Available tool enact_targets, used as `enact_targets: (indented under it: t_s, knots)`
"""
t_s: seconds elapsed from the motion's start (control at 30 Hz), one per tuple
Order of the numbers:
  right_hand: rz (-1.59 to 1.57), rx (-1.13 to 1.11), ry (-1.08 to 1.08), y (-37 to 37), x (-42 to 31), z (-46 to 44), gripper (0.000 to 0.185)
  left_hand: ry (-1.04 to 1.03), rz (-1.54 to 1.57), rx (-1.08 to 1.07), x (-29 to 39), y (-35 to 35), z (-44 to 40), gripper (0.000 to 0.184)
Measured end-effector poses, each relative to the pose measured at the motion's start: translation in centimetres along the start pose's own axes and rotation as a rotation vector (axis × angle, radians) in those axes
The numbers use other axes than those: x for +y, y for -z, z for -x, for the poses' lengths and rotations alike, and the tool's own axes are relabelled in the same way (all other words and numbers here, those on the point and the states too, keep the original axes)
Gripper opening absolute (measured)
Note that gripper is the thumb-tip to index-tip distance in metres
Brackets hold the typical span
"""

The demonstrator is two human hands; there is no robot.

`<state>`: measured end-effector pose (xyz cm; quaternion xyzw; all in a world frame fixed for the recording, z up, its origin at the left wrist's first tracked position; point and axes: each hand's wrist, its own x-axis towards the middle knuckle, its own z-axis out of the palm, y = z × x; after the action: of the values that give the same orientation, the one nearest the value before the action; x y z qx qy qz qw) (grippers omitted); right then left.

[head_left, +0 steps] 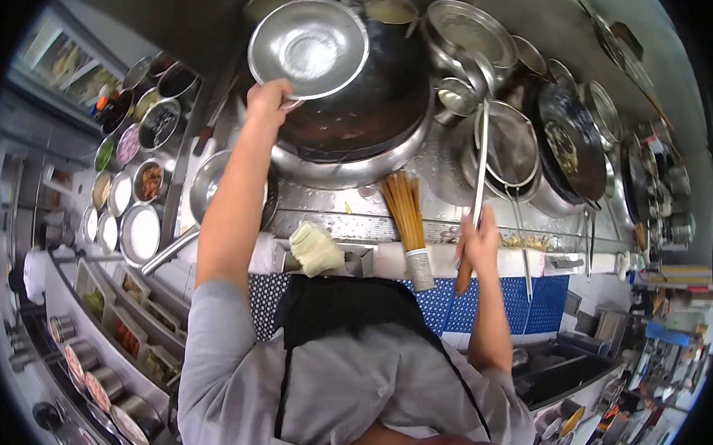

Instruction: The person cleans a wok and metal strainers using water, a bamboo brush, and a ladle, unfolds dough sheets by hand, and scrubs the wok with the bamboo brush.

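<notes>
My left hand (pixel 268 101) is closed on the rim or handle of a round metal strainer (pixel 309 49), held over the left part of a big dark wok (pixel 353 126). In my right hand (pixel 480 243) is a long-handled ladle (pixel 481 160) with a wooden handle end. Its bowl reaches to the back of the stove, beside a small metal cup (pixel 457 97) and a large pot (pixel 471 33). I cannot tell whether the ladle touches them. Between my arms a bamboo wok brush (pixel 406 217) lies at the counter's front edge. Left of the brush is a crumpled pale cloth (pixel 316 249).
Right of the ladle lies a wire-rimmed strainer (pixel 507 146), then a second wok (pixel 569 141) with food bits in it. At left, a metal pan (pixel 211 187) has its handle toward me. Several ingredient bowls (pixel 140 233) stand beyond it.
</notes>
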<state>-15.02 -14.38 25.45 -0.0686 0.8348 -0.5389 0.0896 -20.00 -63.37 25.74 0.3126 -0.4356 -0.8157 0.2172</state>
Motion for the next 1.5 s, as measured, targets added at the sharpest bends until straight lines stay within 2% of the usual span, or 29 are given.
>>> enact_targets:
  t_s: [0.03,0.07,0.1,0.13,0.17,0.27,0.33,0.4,0.47,0.5,0.53,0.6,0.7,0.73,0.77,0.8,0.83,0.93,1.0,1.03,1.1,1.13,1.2,1.27,1.3,1.33,1.4,1.47,1.5]
  knots:
    - [-0.018,0.016,0.005,0.8,-2.1,-3.1,0.035,0.073,0.029,0.002,0.0,-0.8,0.5,0.027]
    - [0.064,0.07,0.21,1.4,-3.1,-6.8,0.042,0.141,0.056,0.009,0.0,-1.4,1.1,0.026]
    - [0.088,0.098,0.258,1.8,-3.9,-10.4,0.046,0.179,0.049,-0.005,-0.1,-1.9,1.4,0.028]
    - [0.181,0.099,0.058,1.7,-9.0,-11.5,0.048,0.215,0.043,-0.013,-0.3,-2.1,1.5,0.03]
    - [0.183,0.095,0.046,1.9,-8.8,-15.2,0.049,0.254,0.037,-0.011,-0.5,-2.1,1.5,0.032]
    - [0.33,0.097,0.1,2.2,-8.7,-25.8,0.031,0.172,0.004,-0.074,-2.0,-2.0,1.8,0.039]
    - [0.358,0.124,0.047,1.9,-7.4,-32.4,0.02,0.091,-0.05,-0.008,-1.2,-3.5,4.6,0.046]
    - [0.11,0.032,-0.128,1.5,-6.8,-37.2,0.019,0.092,-0.056,0.025,-1.6,-3.5,4.4,0.043]
    - [0.068,-0.291,-0.2,2.5,-6.8,-40.9,0.025,0.139,-0.07,0.015,-1.7,-3.0,3.8,0.04]
    - [-0.428,-0.39,-0.387,3.1,-6.6,-42.0,0.025,0.164,-0.081,0.005,-1.7,-2.8,3.6,0.038]
    - [-1.102,-0.295,-0.523,2.7,-6.5,-42.2,0.02,0.15,-0.083,0.03,-1.6,-2.9,3.6,0.037]
    - [-1.602,-0.488,-0.522,2.4,-5.7,-41.6,0.017,0.123,-0.088,0.076,-1.7,-3.3,3.7,0.034]
    - [-1.616,-0.46,-0.613,2.5,-9.6,-35.6,0.016,0.164,-0.054,0.053,-2.7,-3.1,1.9,0.037]
    - [-1.672,-0.545,-0.616,2.8,-10.4,-33.9,0.016,0.174,-0.03,0.032,-3.1,-3.1,0.7,0.039]
    - [-1.725,-0.634,-0.622,2.8,-11.0,-32.2,0.016,0.222,-0.003,-0.02,-3.2,-3.4,-0.3,0.052]
    - [-1.777,-0.73,-0.637,2.7,-11.6,-30.3,0.017,0.195,0.024,0.028,-3.4,-4.5,-0.4,0.047]
    - [-1.833,-0.801,-0.669,2.7,-12.2,-28.3,0.019,0.167,0.053,0.088,-3.6,-6.0,-0.2,0.043]
    - [-2.001,-0.915,-0.74,1.3,-15.4,-19.5,0.033,0.274,0.305,0.163,-4.0,-9.3,-0.7,0.053]
    - [-2.014,-0.917,-0.788,0.2,-16.5,-14.5,0.046,0.311,0.267,0.246,-6.0,-12.1,-3.0,0.053]
    - [-1.987,-0.911,-0.795,-0.2,-16.5,-12.8,0.049,0.319,0.215,0.297,-8.3,-13.6,-5.7,0.053]
    - [-1.897,-0.926,-0.806,-1.0,-16.8,-10.1,0.052,0.239,-0.083,0.254,-11.2,-13.4,-9.5,0.05]
    - [-1.759,-0.869,-0.838,-1.0,-15.8,-10.1,0.049,0.168,-0.134,0.076,-13.0,-12.1,-11.2,0.048]
    - [-1.305,-0.7,-0.627,-1.4,-13.1,-10.0,0.047,0.195,-0.146,0.066,-4.7,-12.8,0.5,0.04]
    - [-0.433,-0.471,-0.317,-2.0,-14.2,-8.2,0.05,-0.032,-0.715,0.116,-2.2,-11.4,2.6,0.051]
    - [-0.28,-0.429,-0.216,-2.2,-14.3,-7.0,0.053,-0.202,-0.966,0.133,-0.5,-10.5,4.6,0.06]
    - [-0.123,-0.397,-0.118,-2.1,-14.3,-6.4,0.057,-0.236,-1.144,0.112,0.1,-9.3,3.0,0.064]
    - [0.157,-0.308,0.007,-0.3,-13.7,-5.9,0.063,-0.549,-1.372,0.219,0.9,-6.7,1.0,0.067]
    - [0.471,-0.213,0.172,1.7,-13.1,-5.4,0.063,-0.799,-1.389,0.282,3.1,-4.8,-0.9,0.071]
    - [0.478,-0.191,0.196,2.3,-13.7,-4.7,0.063,-0.892,-1.352,0.299,4.8,-4.5,-0.4,0.069]
